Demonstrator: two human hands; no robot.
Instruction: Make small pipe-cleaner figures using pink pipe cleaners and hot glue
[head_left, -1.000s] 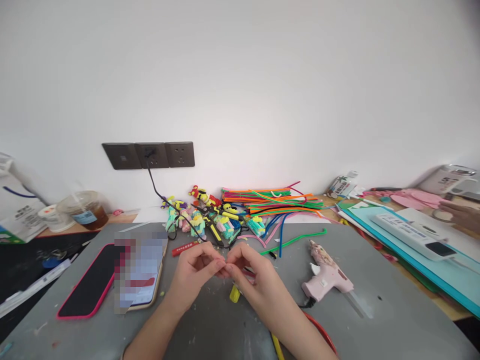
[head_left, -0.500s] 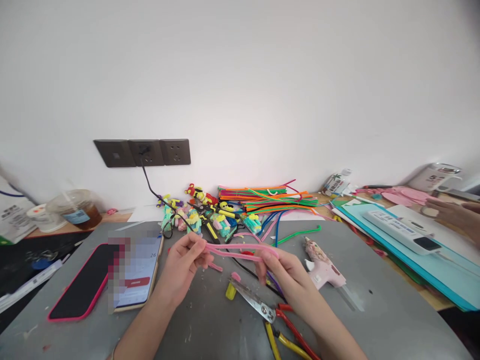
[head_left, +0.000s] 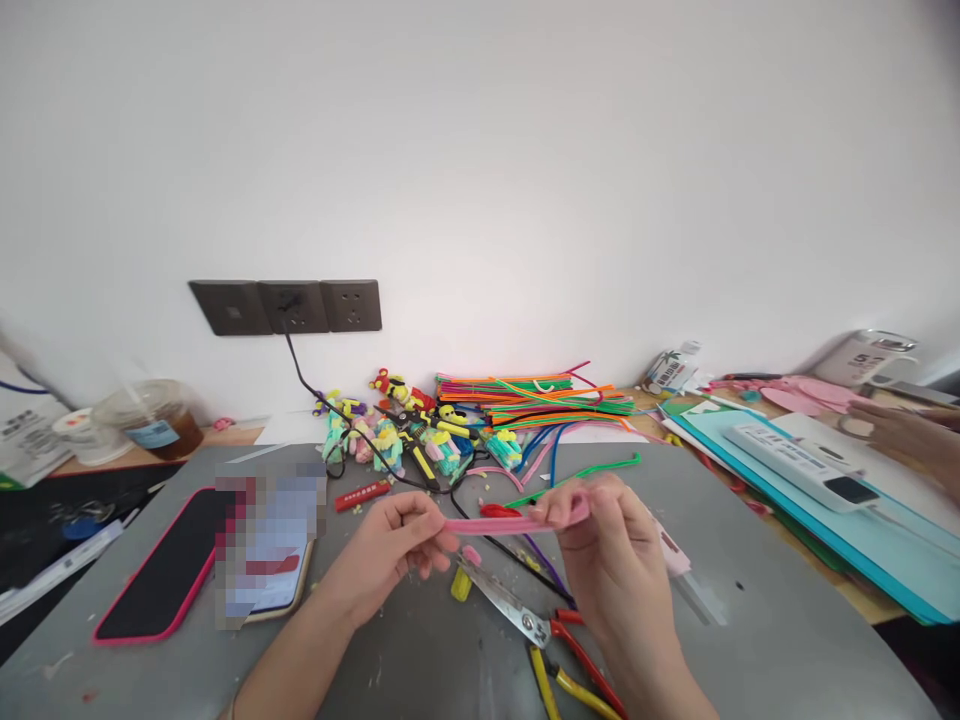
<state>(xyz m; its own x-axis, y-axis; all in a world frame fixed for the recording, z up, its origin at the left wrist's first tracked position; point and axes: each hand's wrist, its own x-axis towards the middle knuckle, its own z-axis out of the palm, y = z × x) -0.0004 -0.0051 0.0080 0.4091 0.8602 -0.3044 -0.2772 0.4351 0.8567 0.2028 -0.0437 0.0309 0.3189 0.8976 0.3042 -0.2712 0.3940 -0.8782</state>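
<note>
A folded pink pipe cleaner (head_left: 495, 525) stretches between my two hands above the grey mat. My left hand (head_left: 401, 545) pinches one end with thumb and fingertips. At the other end, my right hand (head_left: 611, 545) grips the bend, where the pink strand forms a small loop. Below them lie scissors (head_left: 514, 605) with red handles, their blades pointing up and left. A short yellow piece (head_left: 461, 584) and a pink scrap (head_left: 471, 554) rest by the blade tips. My right hand partly hides a pink glue gun (head_left: 670, 548).
Bundled pipe cleaners (head_left: 540, 400) and several small pipe-cleaner figures (head_left: 386, 440) lie along the wall. Two phones (head_left: 169, 565) are at left, near an iced drink (head_left: 161, 425). A black cord (head_left: 296, 365) crosses the mat. Another person's hand (head_left: 892, 430) is at far right, by a power strip (head_left: 802, 465).
My right hand has moved right and turned upward, drawing the two pink strands closer together. My left hand has shifted slightly right and down, uncovering a red strip on the mat.
</note>
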